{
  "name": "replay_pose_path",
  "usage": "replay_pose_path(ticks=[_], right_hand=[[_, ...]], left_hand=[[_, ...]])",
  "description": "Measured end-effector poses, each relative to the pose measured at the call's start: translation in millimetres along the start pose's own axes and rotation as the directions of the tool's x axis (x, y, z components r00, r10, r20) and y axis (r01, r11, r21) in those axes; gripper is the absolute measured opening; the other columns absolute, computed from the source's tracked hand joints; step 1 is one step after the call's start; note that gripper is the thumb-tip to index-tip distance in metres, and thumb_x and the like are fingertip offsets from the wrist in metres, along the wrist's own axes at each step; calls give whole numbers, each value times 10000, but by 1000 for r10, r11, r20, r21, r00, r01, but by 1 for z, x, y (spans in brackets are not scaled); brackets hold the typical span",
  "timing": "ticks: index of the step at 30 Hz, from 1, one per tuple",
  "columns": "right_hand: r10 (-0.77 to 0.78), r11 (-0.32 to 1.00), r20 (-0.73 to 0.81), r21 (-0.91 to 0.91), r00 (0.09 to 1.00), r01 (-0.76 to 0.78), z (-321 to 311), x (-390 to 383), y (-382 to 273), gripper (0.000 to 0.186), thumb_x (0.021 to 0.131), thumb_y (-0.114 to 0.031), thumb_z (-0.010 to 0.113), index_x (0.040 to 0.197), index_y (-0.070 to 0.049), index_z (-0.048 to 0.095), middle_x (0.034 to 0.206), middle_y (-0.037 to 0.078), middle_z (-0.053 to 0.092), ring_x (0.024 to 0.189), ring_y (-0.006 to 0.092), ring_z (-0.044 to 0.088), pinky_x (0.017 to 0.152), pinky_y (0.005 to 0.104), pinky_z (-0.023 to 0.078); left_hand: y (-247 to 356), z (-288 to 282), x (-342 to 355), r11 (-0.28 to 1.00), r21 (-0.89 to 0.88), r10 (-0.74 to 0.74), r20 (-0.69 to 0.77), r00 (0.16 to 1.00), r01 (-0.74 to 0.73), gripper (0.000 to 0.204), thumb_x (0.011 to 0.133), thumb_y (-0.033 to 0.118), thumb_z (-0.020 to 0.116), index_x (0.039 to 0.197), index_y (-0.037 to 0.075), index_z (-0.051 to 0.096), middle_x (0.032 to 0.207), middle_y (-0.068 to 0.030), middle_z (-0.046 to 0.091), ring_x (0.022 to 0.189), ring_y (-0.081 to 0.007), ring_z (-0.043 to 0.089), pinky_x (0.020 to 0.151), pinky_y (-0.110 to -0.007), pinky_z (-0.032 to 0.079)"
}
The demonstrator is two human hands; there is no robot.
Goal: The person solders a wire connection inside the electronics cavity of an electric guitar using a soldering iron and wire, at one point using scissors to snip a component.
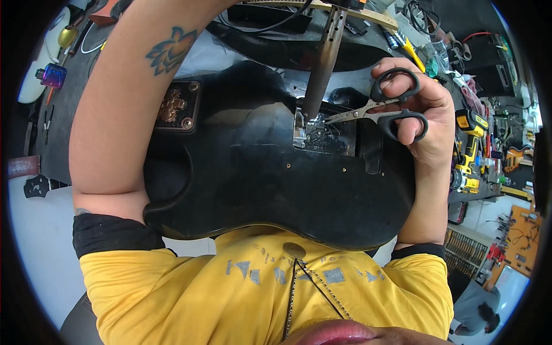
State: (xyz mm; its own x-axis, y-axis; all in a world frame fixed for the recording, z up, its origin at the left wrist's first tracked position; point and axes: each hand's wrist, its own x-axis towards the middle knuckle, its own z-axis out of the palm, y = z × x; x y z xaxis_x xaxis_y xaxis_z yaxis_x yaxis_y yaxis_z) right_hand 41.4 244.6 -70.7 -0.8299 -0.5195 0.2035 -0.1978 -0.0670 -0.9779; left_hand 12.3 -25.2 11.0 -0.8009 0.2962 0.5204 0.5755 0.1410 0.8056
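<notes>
My right hand (434, 109) is closed on a pair of scissors (368, 112) with black handles, fingers through both loops. Their tips reach into a rectangular cavity (339, 141) in a black electric guitar body (259, 190), where crumpled, shiny silvery material (319, 132) shows. A bent bright metal strip (299, 127) stands at the cavity's left edge. From above, a metal nozzle (322, 69) with holes in its side comes down close to the cavity; its body is cut off at the top edge. My left forearm stretches over the guitar's left side, its hand outside the picture.
A copper-coloured recess with screws (177, 106) lies under my left arm. Yellow-and-black power drills (470, 144) stand at right among tools. Behind the guitar are another dark curved piece (356, 56) and a wooden strip (368, 16). Another person (480, 310) is at lower right.
</notes>
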Motion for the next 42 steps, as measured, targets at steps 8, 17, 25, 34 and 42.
replay_pose_path(ticks=[8, 17, 25, 34, 42], right_hand=[[0, 1000, -13, 5, 1000, 0, 1, 1, 0, 654, 649, -388, 961, 1083, 37, 720, 1272, 169, 625, 1025, 184, 674, 880, 339, 604], [-31, 1000, -7, -2, 999, 31, -1, 1, 1, 627, 650, -384, 954, 1063, 34, 737, 1250, 176, 646, 1016, 186, 680, 870, 330, 603], [-74, 997, -44, 29, 996, 76, -1, 1, 3, 629, 650, -380, 955, 1067, 39, 737, 1260, 189, 641, 1027, 194, 677, 872, 333, 600], [-67, 998, 26, 6, 997, 67, -2, 2, 1, 648, 643, -384, 971, 1077, 35, 735, 1249, 183, 639, 1033, 193, 670, 869, 324, 588], [-75, 997, 28, 14, 997, 75, 3, 3, 0, 674, 619, -414, 973, 1057, 36, 727, 1246, 182, 638, 1036, 194, 673, 872, 320, 587]], left_hand=[[-2, 2, -1, 1000, 2, -3, -9, 1000, 3, 320, 989, 262, 599, 873, -30, 658, 706, -48, 626, 598, -103, 632, 516, -247, 512], [2, 2, 0, 1000, 10, -20, -33, 999, 21, 314, 982, 264, 606, 856, -21, 647, 695, -51, 630, 592, -106, 640, 510, -245, 511], [3, 2, 0, 999, -15, -47, -37, 998, 47, 310, 974, 273, 611, 870, -17, 643, 711, -54, 636, 609, -107, 650, 520, -248, 518], [4, -4, 0, 996, -71, -46, 12, 999, 47, 313, 980, 272, 610, 869, -19, 643, 708, -49, 627, 604, -104, 641, 517, -254, 517], [-4, 8, -3, 986, 145, 97, -105, 990, -81, 323, 985, 269, 600, 851, -22, 643, 695, -45, 617, 602, -108, 635, 522, -258, 510]])
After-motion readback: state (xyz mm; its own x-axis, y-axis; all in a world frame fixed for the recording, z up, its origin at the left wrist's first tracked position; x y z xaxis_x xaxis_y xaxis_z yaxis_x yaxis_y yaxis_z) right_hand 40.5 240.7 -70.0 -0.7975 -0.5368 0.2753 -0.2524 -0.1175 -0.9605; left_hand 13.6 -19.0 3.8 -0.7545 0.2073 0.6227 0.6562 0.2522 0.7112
